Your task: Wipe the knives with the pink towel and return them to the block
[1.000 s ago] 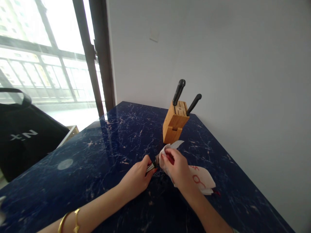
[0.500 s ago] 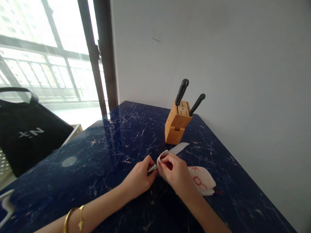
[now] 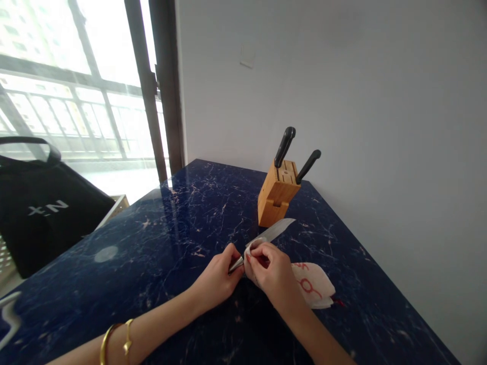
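My left hand (image 3: 222, 272) is closed around the handle of a knife (image 3: 274, 230), whose bare blade points up and to the right. My right hand (image 3: 274, 267) pinches a pale cloth (image 3: 312, 284) with red markings. Part of the cloth is folded round the blade close to the handle, and the rest trails to the right beneath my right wrist. Just beyond the blade tip stands a wooden knife block (image 3: 274, 199) with two black-handled knives in its slots. Most of the handle is hidden by my left fingers.
The dark blue marble-patterned table (image 3: 198, 203) reaches back to a pale wall (image 3: 361, 101). At the left hangs or stands a black bag (image 3: 49, 203) beside the table edge. A white curved object (image 3: 10, 317) shows at the lower left edge.
More of the blade's lower part shows above the cloth now. The cloth fold has dropped slightly around the blade, and both hands keep their grips. The view has shifted a little.
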Motion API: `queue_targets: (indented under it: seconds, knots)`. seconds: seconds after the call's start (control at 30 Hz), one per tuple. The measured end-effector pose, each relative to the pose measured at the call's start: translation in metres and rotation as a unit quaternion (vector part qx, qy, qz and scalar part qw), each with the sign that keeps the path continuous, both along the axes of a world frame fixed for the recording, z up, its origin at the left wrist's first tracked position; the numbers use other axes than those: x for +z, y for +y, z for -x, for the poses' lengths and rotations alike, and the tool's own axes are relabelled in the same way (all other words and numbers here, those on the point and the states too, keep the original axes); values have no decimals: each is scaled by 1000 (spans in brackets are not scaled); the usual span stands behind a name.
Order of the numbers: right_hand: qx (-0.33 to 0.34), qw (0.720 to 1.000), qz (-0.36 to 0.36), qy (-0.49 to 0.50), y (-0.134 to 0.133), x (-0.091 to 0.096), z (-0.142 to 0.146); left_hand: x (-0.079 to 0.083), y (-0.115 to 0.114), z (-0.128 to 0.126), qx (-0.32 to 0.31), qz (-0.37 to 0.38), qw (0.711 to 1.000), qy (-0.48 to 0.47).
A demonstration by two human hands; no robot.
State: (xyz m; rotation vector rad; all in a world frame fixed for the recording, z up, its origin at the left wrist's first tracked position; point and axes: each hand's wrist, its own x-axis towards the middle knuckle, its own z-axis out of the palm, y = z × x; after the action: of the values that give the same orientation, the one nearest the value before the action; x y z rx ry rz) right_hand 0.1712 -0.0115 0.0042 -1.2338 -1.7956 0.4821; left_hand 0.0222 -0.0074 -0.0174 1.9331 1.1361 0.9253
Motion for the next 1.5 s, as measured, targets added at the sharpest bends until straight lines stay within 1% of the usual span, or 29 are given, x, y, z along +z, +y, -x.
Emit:
queue_targets:
  seconds: [0.13,0.27,0.33,0.43,0.6,0.77,0.9,1.07,1.17,1.23,1.33,1.5]
  knots:
    - [2,1000,12,-5,0,1,0,-2,2,0,10,14,1000,-7]
    - [3,1000,-2,3,-1,2,-1,-1,2,0,-20,12,1000,-14]
    - [13,1000,-5,2,-2,4,0,-1,2,0,-15,9,1000,-19]
    - [23,1000,12,-7,-3,6,0,1,2,1,-8,6,1000,-21]
    - [4,999,-1,-35,-6,7,1,0,1,1,-31,-11,999,-22]
    - [14,999,12,-47,-6,6,-1,-1,1,0,-11,-7,1000,-15]
    - [4,999,-4,-44,-6,6,-2,0,1,0,-21,-14,999,-20]
    - [11,999,-1,-51,-6,4,-1,2,2,1,-6,-17,1000,-13]
    - [6,998,-16,-53,-6,5,0,1,1,0,-11,-24,1000,-10]
    - [14,998,-24,-60,-6,5,1,0,0,-1,-14,-25,1000,-5]
    - [15,998,-17,-63,-5,4,1,-1,-1,-1,-11,-15,1000,-4]
    - [1,999,-19,-37,-6,4,1,3,-1,2,-48,-13,998,-26]
